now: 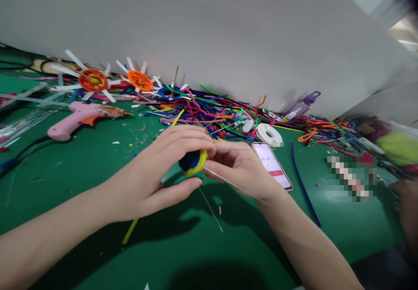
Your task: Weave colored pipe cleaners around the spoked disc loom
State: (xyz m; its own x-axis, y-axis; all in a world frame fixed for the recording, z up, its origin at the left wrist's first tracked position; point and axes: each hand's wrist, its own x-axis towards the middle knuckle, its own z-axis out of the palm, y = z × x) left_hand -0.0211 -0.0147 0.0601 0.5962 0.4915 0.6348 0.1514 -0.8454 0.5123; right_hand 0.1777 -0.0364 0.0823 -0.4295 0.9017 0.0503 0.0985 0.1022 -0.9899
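A small round piece in dark blue and yellow, fuzzy like coiled pipe cleaner, is held between my two hands. My left hand curves its fingers over the top and far side, with the thumb below. Fingertips of my right hand pinch close to the yellow rim. Thin clear strands run from that pinch along the right hand, and another slants down beneath the piece. Exactly what the right fingertips grip is partly hidden. A yellow pipe cleaner lies on the green table under my left wrist.
A pink glue gun lies at left. Two orange discs with white strips lean near the grey wall. Behind my hands are heaped pipe cleaners, a white spool, a phone and a purple bottle. Someone's hand is at far right.
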